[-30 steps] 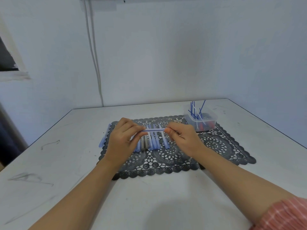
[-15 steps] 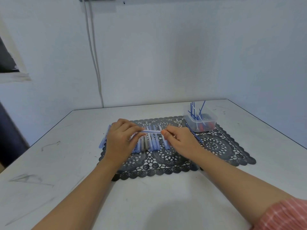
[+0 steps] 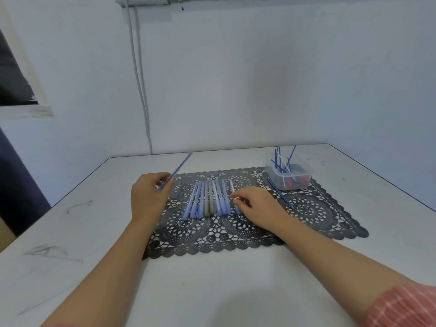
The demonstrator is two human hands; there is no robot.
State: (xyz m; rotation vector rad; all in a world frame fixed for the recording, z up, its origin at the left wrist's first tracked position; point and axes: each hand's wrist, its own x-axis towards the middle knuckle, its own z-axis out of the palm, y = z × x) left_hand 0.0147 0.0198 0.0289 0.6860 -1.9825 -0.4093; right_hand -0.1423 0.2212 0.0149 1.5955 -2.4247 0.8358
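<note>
My left hand [image 3: 148, 197] grips a thin blue pen refill or barrel [image 3: 179, 167] that points up and away to the right, at the left edge of the black lace mat [image 3: 236, 234]. A row of several blue and grey pens [image 3: 207, 199] lies side by side on the mat between my hands. My right hand [image 3: 257, 206] rests at the right end of that row and pinches the white end of a pale pen [image 3: 233, 192] lying there.
A clear plastic tub [image 3: 289, 173] at the mat's back right corner holds several blue refills standing up and red and dark parts. One loose blue refill [image 3: 280, 193] lies on the mat beside it. The white table [image 3: 212, 286] meets the wall behind.
Both hands held one pen across the row before. Now they have parted: my left hand has moved left with a thin blue piece, and my right hand has dropped to the row's right end.
</note>
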